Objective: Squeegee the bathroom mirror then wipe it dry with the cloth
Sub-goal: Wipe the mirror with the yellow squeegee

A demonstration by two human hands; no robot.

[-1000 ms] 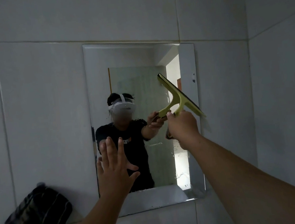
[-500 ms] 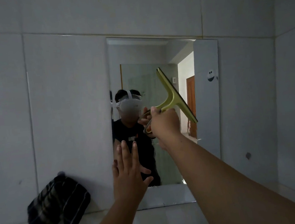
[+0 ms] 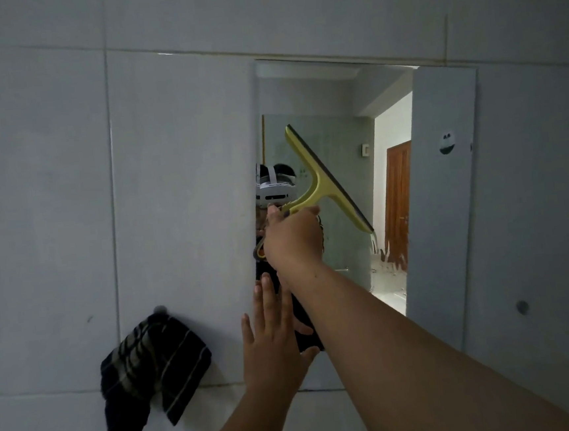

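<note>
A rectangular mirror [image 3: 447,201] hangs on the grey tiled wall. My right hand [image 3: 293,238] grips the handle of a yellow-green squeegee [image 3: 324,181], whose dark rubber blade slants from upper left to lower right against the glass. Wet streaks show on the mirror below the blade's lower end. My left hand [image 3: 274,347] is raised with fingers spread, at the mirror's lower left edge, holding nothing. A dark checked cloth [image 3: 152,374] hangs from a wall hook to the left of the mirror.
Grey wall tiles [image 3: 51,201] surround the mirror. A small round fitting [image 3: 522,307] sits on the wall right of the mirror. The mirror reflects a person with a white headset, a doorway and a wooden door.
The view has shifted left, so the mirror sits further right in frame. My right hand and the squeegee have moved left across the glass to near its left edge. The left hand stays raised.
</note>
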